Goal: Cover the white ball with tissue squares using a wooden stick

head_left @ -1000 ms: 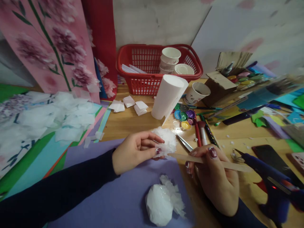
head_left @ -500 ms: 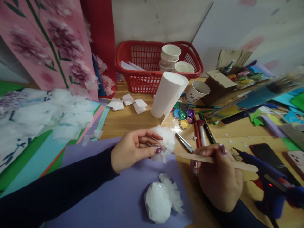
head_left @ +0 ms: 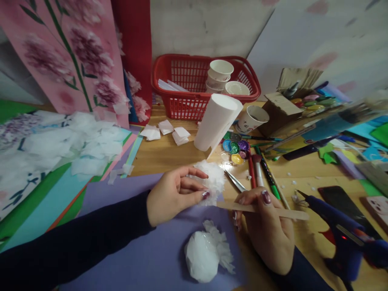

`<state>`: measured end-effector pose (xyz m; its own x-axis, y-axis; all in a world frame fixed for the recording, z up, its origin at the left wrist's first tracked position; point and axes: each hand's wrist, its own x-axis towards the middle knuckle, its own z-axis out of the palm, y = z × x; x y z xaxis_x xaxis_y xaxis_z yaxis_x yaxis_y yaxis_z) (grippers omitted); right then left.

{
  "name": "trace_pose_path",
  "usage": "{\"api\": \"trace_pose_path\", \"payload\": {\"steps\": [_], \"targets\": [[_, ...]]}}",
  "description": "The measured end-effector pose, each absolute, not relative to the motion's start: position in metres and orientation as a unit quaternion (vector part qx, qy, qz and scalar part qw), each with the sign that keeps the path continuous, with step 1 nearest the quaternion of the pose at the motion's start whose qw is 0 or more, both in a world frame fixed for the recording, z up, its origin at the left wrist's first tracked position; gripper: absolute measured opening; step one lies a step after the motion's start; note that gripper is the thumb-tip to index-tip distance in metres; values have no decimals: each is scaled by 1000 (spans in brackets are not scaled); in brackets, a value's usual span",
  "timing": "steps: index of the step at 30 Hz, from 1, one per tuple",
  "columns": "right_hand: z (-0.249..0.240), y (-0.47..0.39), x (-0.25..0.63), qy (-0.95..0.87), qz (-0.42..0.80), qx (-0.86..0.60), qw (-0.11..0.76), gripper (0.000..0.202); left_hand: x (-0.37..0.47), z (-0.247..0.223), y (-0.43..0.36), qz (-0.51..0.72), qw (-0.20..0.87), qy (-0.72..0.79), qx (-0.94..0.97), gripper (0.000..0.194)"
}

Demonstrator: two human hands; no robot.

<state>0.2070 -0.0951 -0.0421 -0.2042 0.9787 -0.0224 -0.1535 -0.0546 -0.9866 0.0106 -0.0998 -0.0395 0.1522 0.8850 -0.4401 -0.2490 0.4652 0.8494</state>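
Ruffled white paper (head_left: pixel 216 174) is pinched in my left hand (head_left: pixel 178 194), thumb and fingers at its left side. My right hand (head_left: pixel 266 230) grips a flat wooden stick (head_left: pixel 291 213), whose left end is close to the lower edge of the ruffled paper. Below them, a white paper-covered ball (head_left: pixel 201 258) with a frilled white piece (head_left: pixel 222 246) at its right side rests on a purple sheet (head_left: pixel 136 250). Scissors (head_left: pixel 235 180) lie just above the stick.
A red basket (head_left: pixel 182 95) with cups stands at the back, behind a white paper roll (head_left: pixel 216 121). Folded white squares (head_left: pixel 181 135) lie left of the roll. Brushes and paints are at centre right. A blue glue gun (head_left: pixel 342 230) and dark phone (head_left: pixel 342 198) lie right.
My right hand and the wooden stick have moved left, bringing the stick's tip nearer the ruffled paper. The view has shifted slightly.
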Motion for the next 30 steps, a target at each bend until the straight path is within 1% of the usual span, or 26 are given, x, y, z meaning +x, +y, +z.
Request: {"api": "trace_pose_path", "payload": {"steps": [3, 8, 12, 18, 24, 30], "targets": [[-41, -93, 207, -490, 592, -409, 492, 31, 10, -39, -101, 408, 693, 496, 327, 37], [-41, -91, 207, -477, 591, -422, 495, 30, 9, -34, -101, 425, 709, 459, 324, 38], [-41, -90, 208, -471, 586, -422, 506, 30, 8, -34, -101, 418, 702, 468, 336, 44], [-39, -87, 208, -445, 517, -421, 597, 30, 8, -37, -101, 422, 694, 466, 351, 43], [-40, -90, 204, -467, 545, -412, 562, 32, 10, -35, -103, 416, 687, 462, 377, 45], [-41, -94, 207, -486, 571, -393, 532, 31, 11, -33, -105, 388, 677, 456, 428, 42]]}}
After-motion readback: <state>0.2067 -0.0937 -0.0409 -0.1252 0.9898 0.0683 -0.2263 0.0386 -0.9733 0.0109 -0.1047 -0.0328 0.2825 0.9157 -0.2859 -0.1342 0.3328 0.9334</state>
